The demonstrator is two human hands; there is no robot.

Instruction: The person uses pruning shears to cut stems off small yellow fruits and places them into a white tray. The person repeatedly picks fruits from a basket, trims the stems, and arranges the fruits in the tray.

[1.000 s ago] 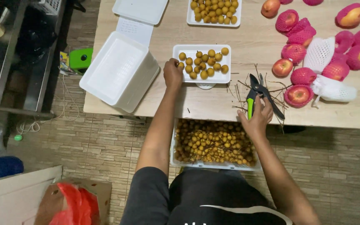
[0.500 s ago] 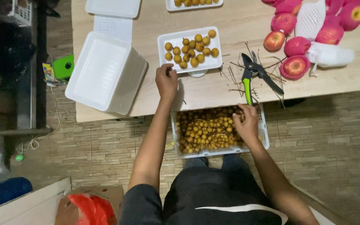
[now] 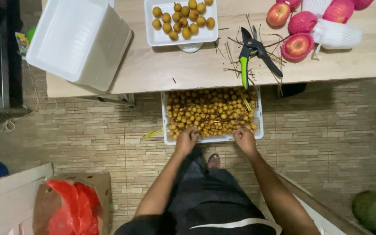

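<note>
Both my hands reach into the white crate (image 3: pixel 257 117) of small yellow-brown fruit (image 3: pixel 209 114) on the floor, its far end tucked under the table (image 3: pixel 162 72) edge. My left hand (image 3: pixel 186 140) curls over the near rim, fingertips buried among the fruit, so I cannot tell whether they grip anything. My right hand (image 3: pixel 244 138) is the same, fingers bent and hidden. The shears (image 3: pixel 251 52) lie on the table above among twigs; the tray (image 3: pixel 153 35) of picked fruit is cut off at the top.
</note>
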